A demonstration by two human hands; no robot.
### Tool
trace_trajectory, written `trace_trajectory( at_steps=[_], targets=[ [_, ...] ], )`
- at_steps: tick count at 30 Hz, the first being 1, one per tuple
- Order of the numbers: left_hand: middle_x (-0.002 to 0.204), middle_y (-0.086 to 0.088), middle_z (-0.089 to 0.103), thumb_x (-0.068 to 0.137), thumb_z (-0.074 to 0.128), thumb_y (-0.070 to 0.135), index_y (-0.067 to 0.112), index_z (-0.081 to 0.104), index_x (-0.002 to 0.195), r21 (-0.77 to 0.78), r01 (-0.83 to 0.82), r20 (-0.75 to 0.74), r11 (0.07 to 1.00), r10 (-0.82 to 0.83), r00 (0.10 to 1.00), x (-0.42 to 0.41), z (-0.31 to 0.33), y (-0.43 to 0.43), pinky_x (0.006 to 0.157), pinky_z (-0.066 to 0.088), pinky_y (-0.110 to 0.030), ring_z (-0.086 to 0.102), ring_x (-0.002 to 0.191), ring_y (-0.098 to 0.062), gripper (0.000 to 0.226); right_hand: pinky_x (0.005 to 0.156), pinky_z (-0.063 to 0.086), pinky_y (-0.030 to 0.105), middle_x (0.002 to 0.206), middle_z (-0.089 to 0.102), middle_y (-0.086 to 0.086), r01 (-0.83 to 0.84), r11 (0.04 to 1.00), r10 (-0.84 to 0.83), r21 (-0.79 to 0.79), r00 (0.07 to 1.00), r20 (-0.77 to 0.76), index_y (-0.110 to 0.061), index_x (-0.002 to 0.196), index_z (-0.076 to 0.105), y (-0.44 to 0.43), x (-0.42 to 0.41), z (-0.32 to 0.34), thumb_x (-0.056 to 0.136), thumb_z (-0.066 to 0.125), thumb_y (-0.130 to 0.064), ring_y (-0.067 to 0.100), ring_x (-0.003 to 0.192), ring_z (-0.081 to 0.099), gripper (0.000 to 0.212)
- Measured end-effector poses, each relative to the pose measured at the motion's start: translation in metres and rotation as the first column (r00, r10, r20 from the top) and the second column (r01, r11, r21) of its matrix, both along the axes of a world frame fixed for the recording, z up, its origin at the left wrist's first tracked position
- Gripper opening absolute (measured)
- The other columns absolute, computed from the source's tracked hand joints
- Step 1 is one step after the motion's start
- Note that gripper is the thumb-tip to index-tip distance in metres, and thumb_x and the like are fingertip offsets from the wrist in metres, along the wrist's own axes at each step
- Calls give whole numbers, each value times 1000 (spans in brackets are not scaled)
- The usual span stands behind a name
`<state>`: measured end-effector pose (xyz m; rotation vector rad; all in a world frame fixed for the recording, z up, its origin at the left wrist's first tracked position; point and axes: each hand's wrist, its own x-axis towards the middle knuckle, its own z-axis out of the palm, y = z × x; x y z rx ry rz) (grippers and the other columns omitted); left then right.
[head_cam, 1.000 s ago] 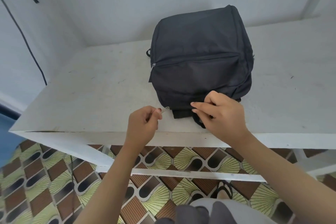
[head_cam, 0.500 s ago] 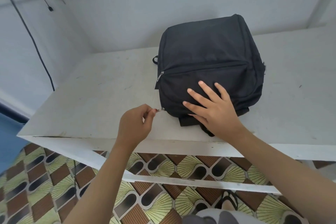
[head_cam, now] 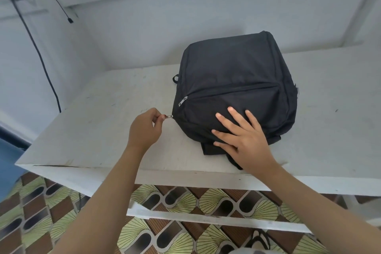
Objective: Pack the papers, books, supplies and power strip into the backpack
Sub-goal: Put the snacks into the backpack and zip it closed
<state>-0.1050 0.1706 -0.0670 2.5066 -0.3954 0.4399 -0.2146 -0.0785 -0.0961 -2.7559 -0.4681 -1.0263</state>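
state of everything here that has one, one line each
backpack: lying flat on the table, looks closed
front pocket zipper: shut, pull at left end
main zipper pull: pinched by left hand
left hand: closed on the main zipper pull
right hand: open, fingers spread, flat on the backpack

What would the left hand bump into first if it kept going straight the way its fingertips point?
The left hand pinches a small metal zipper pull and points right, at the backpack. It would most likely meet the backpack's near left corner almost at once; the pull already touches it.
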Motion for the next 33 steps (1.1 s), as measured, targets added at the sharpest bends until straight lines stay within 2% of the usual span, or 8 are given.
trace_trajectory(
  at_steps=[4, 9, 13, 17, 27, 31, 33],
  targets=[
    [62, 10, 48, 91, 55, 18, 13, 51, 73, -54, -51, -33, 997, 49, 998, 13, -1, -7, 51, 32, -23, 45, 58, -13, 20, 111, 23, 43, 135, 54, 0, -5, 997, 8, 80, 999, -42, -25, 105, 72, 2, -4, 1, 91, 46, -40, 25, 131, 43, 34],
    [68, -11, 58, 92, 54, 20, 2, 55, 74, -223, -118, -149, 968, 86, 985, 24, -5, -19, 55, 34, -26, 47, 61, -20, 25, 113, 18, 40, 140, 47, -3, -28, 993, 41, 112, 993, -112, -26, 109, 71, -1, -7, 1, 94, 41, -44, 21, 135, 34, 38],
    [66, -3, 60, 93, 52, 22, 0, 61, 80, -302, -183, -267, 936, 101, 958, 32, -5, -27, 56, 34, -22, 49, 62, -13, 27, 115, 14, 38, 143, 39, -6, -52, 992, 71, 117, 984, -162, -27, 109, 70, -4, -10, 1, 98, 28, -50, 18, 137, 27, 49],
    [64, 1, 59, 93, 53, 23, -1, 63, 82, -327, -213, -311, 921, 108, 944, 39, -4, -34, 56, 35, -23, 49, 61, -8, 27, 117, 9, 35, 145, 36, -7, -63, 990, 86, 128, 978, -191, -27, 109, 70, -6, -14, -2, 98, 29, -50, 16, 140, 24, 48],
    [64, 3, 58, 93, 50, 22, 1, 64, 83, -351, -280, -372, 894, 141, 917, 50, -1, -46, 57, 35, -22, 48, 62, -5, 27, 118, 7, 34, 146, 35, -9, -67, 986, 98, 151, 973, -211, -29, 110, 69, -8, -17, -3, 98, 30, -50, 14, 142, 21, 47],
    [66, 3, 59, 94, 49, 24, 6, 64, 79, -346, -292, -411, 892, 136, 902, 54, -3, -49, 58, 37, -24, 50, 64, -11, 28, 118, 8, 35, 146, 35, -9, -67, 989, 94, 135, 973, -209, -28, 110, 69, -9, -17, -3, 98, 29, -50, 15, 142, 21, 47],
    [69, 4, 61, 94, 49, 25, 9, 64, 77, -340, -297, -419, 892, 139, 897, 54, -4, -50, 65, 41, -28, 54, 73, -18, 28, 118, 8, 34, 147, 33, -8, -74, 990, 99, 117, 971, -219, -28, 113, 68, -10, -17, -3, 98, 30, -49, 15, 142, 20, 46]
  ],
)
